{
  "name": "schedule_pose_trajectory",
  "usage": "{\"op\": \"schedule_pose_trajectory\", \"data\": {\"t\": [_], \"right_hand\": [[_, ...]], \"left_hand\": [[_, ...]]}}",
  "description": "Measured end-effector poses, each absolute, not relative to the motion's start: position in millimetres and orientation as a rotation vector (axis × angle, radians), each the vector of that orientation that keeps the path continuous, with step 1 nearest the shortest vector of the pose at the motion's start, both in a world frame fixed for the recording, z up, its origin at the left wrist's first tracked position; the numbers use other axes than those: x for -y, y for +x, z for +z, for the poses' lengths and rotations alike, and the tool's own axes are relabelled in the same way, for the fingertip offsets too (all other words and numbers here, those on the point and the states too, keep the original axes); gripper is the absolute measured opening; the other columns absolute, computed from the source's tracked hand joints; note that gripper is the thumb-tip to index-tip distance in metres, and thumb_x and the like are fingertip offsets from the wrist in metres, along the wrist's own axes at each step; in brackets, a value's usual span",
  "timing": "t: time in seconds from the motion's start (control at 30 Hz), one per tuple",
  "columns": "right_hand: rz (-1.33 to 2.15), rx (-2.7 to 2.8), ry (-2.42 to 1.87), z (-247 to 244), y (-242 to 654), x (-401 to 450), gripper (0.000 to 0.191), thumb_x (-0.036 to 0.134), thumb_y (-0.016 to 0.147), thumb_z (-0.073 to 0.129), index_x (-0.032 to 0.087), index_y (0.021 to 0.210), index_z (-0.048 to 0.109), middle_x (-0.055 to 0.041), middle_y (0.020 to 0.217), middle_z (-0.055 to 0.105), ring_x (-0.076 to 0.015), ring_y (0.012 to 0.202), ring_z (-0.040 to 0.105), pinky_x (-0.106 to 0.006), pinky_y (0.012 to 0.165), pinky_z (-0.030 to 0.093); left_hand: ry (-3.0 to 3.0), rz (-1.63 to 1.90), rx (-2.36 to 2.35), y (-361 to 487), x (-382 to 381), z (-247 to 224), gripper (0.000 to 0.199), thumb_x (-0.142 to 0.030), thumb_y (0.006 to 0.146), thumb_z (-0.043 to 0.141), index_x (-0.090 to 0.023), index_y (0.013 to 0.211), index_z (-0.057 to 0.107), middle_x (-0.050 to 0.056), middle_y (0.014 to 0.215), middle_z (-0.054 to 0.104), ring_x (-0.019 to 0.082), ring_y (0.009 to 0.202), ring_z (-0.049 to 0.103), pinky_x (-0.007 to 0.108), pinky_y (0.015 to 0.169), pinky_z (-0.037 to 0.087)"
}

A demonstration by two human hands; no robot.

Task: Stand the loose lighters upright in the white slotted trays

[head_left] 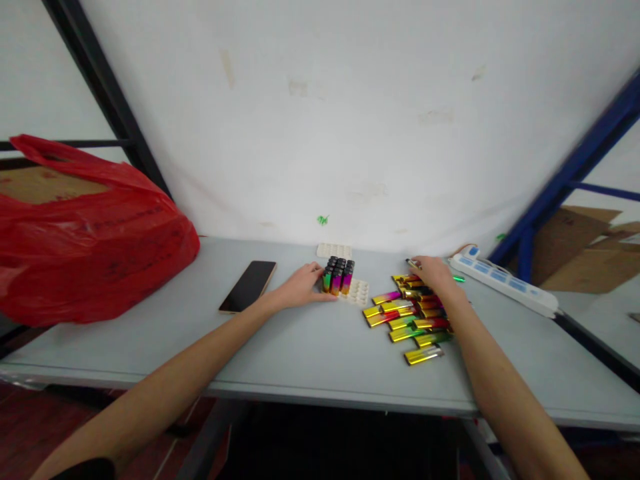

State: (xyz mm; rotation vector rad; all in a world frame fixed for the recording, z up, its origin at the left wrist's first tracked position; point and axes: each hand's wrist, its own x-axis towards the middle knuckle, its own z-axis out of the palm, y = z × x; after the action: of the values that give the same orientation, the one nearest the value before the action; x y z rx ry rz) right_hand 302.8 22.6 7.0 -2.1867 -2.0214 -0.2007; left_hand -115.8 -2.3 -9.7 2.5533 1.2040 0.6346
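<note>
Several colourful lighters [337, 280] stand upright, packed together in the left part of a white tray with round holes [357, 292]. My left hand [304, 287] rests at their left side, thumb and fingers apart around the tray's edge. On the right, a pile of lighters [400, 320] with yellow, red, green and purple bodies lies flat on the table. My right hand [434, 275] is over the back of this pile, its fingers closed on a dark-ended lighter [413, 264]. A second white tray [334, 251] lies by the wall.
A black phone [249, 287] lies left of my left hand. A red plastic bag [95, 247] sits at the table's left end. Along the right runs a white power strip [505, 280], with a cardboard box [580, 250] beyond it. The white wall [320, 133] bounds the table's back.
</note>
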Motion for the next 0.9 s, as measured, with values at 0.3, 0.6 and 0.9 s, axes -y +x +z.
{"op": "schedule_pose_trajectory", "data": {"t": [0.3,0.6,0.9], "right_hand": [[-0.128,2.032,-1.741,8,291,-24,0.03,0.02,0.099,0.067,0.013,0.126,0.078,-0.0188,0.119,0.073,-0.0301,0.116,0.073,-0.041,0.11,0.055],[0.54,1.7,-1.193,27,218,10,0.059,0.084,0.097,0.055,0.027,0.108,0.056,0.0054,0.072,0.058,-0.0146,0.055,0.047,-0.026,0.054,0.04],[0.334,1.798,-1.218,36,160,45,0.074,0.089,0.099,0.045,0.026,0.06,0.034,0.0038,0.059,0.032,-0.0137,0.059,0.035,-0.03,0.059,0.028]], "left_hand": [[2.593,0.575,-1.209,-116,4,-8,0.067,-0.076,0.088,0.083,-0.019,0.123,0.075,0.016,0.132,0.072,0.037,0.123,0.067,0.046,0.112,0.055],[2.609,0.607,-1.203,-117,2,-13,0.07,-0.079,0.087,0.082,-0.02,0.123,0.076,0.016,0.13,0.073,0.037,0.123,0.067,0.046,0.112,0.054],[2.576,0.632,-1.188,-117,2,-11,0.067,-0.076,0.087,0.084,-0.02,0.122,0.076,0.015,0.126,0.073,0.038,0.119,0.068,0.048,0.108,0.057]]}}
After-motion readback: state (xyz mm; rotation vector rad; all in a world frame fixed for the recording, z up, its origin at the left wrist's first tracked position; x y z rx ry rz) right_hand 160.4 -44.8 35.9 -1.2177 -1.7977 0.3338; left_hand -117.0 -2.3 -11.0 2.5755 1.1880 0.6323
